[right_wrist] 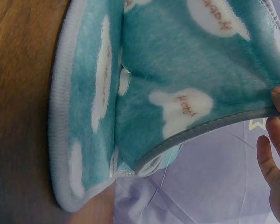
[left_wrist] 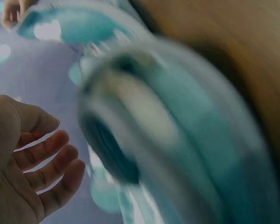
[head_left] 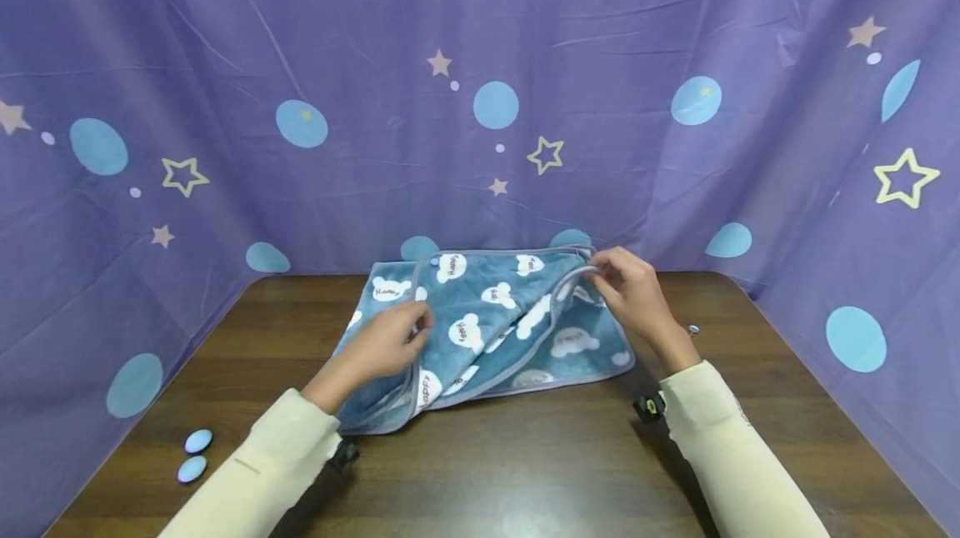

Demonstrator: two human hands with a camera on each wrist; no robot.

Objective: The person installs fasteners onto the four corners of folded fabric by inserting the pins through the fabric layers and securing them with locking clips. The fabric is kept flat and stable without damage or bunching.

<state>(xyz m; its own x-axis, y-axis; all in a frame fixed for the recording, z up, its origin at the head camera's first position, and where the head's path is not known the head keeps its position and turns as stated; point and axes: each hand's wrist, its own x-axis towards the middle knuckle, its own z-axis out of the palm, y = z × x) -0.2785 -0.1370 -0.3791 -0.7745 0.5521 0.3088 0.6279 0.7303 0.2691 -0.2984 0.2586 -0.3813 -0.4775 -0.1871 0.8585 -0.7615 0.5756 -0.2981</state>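
Note:
A teal fleece blanket (head_left: 487, 292) with white bear-head shapes and a grey-blue bound edge lies partly folded over on the wooden table. My right hand (head_left: 632, 288) pinches its edge between thumb and fingers at the right end and holds that corner raised; the lifted edge (right_wrist: 214, 122) runs taut from the fingers in the right wrist view. Over the blanket's left part hovers my left hand (head_left: 386, 342). In the left wrist view its fingers (left_wrist: 60, 186) are loosely bent and hold nothing, beside a blurred fold of the blanket (left_wrist: 196, 130).
Two light-blue oval discs (head_left: 195, 455) lie near the table's left edge. A small shiny item (head_left: 693, 329) is on the table beyond the right wrist. Behind the wooden table (head_left: 510, 463) hangs a purple curtain (head_left: 390, 122) with stars and dots.

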